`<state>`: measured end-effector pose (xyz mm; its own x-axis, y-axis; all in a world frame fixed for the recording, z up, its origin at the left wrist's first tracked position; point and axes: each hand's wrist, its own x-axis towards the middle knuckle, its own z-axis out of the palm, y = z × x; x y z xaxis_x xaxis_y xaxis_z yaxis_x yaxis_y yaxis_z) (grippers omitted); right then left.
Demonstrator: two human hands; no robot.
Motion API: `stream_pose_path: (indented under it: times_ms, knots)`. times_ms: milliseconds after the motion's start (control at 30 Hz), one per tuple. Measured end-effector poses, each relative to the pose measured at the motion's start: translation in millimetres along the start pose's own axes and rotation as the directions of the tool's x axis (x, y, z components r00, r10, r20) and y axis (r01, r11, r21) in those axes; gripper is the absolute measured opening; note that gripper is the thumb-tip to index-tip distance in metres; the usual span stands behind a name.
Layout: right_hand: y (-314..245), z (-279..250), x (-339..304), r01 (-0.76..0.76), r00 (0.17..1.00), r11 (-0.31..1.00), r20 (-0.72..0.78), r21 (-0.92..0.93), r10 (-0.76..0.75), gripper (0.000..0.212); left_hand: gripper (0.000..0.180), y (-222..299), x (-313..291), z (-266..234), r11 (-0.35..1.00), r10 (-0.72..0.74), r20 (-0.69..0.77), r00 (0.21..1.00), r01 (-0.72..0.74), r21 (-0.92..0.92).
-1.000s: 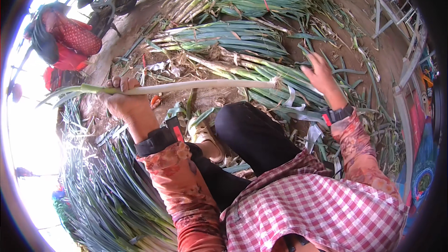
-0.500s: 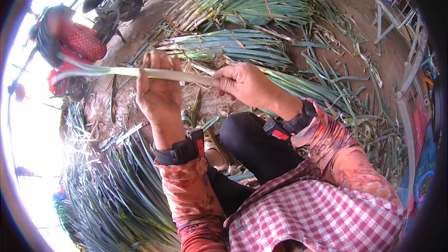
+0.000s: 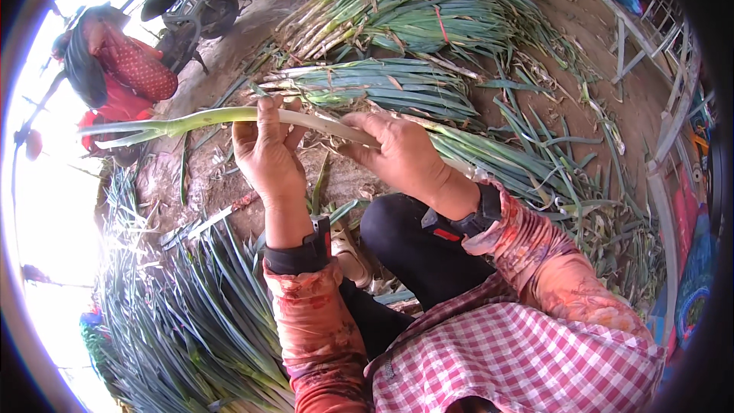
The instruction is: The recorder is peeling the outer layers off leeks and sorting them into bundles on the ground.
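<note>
A long green onion [image 3: 210, 116] stretches across in front of me, its split green leaves to the left and its pale stalk to the right. Partway along the stalk, my left hand [image 3: 269, 168] is closed, thumb and fingers pinching it. The white end is gripped by my right hand [image 3: 405, 157], which hides the tip. Between the two hands the stalk bows slightly. Beyond them lies a loose row of green onions [image 3: 390, 84] on the ground.
Bundled green onions [image 3: 443, 15] tied with red bands lie at the far side. A large heap of them [image 3: 191, 306] is at my lower left. A motorbike [image 3: 206, 11] and a red dotted bag [image 3: 138, 69] stand far left; a metal frame [image 3: 665, 199] runs along the right.
My left hand has gone from a flatter palm beside the stalk to a thumb-and-finger pinch. The green onion now bows more, and my right hand has dropped slightly nearer to me.
</note>
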<state>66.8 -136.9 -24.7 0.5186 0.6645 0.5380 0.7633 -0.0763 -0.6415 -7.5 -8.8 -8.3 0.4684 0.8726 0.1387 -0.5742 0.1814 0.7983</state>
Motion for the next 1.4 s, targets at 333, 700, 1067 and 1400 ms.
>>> stream_pose_path:
  times_ms: [333,700,1067,1400]
  knots:
    - [5,8,12,-0.035,0.996,0.972,-0.073,0.234,0.053,0.017,0.015,-9,-12,12,0.983,-0.175,0.290,0.941,0.184,-0.003]
    - [61,-21,-53,-0.614,0.787,0.754,0.257,0.235,0.560,0.020,0.016,1,-33,-29,0.954,-0.294,0.017,0.956,0.293,0.059]
    - [172,-84,-200,-0.873,0.248,0.336,0.272,-0.353,0.930,0.008,0.034,229,40,-252,0.351,0.191,0.158,0.969,-0.217,0.911]
    - [182,-57,-230,-0.502,0.566,0.707,0.430,-0.497,0.704,0.026,0.038,194,26,-200,0.692,-0.166,-0.341,0.925,0.356,0.628]
